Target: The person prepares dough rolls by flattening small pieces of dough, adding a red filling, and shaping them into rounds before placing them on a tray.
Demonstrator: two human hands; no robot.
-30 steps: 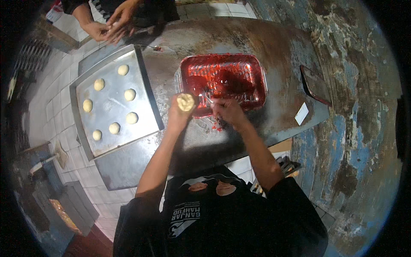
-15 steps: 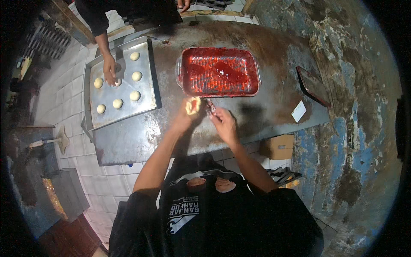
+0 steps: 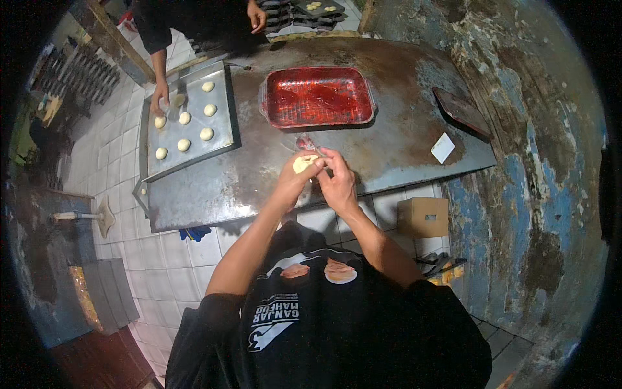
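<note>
My left hand [image 3: 298,174] holds a pale piece of dough [image 3: 304,163], its fingers curled round it, above the near part of the metal table [image 3: 389,155]. My right hand [image 3: 337,175] is close beside it, thumb and finger near the dough, gripping a spoon [image 3: 307,143] smeared with red filling. Beyond them sits a glass dish [image 3: 317,97] coated in glossy red filling. To the left, a square metal tray [image 3: 227,129] carries several round dough balls [image 3: 207,134].
A co-worker's hand [image 3: 159,97] reaches into the tray; their other hand [image 3: 256,19] hangs farther back. At right lie a dark board [image 3: 461,114] and a white card [image 3: 442,148]. A cardboard box [image 3: 422,217] stands below the table edge; a weathered wall [image 3: 544,214] borders the right.
My hands have come together, my right fingers now closer around the dough, away from the dish. The co-worker's hand has moved from the tray's middle toward its left side. The view has shifted.
</note>
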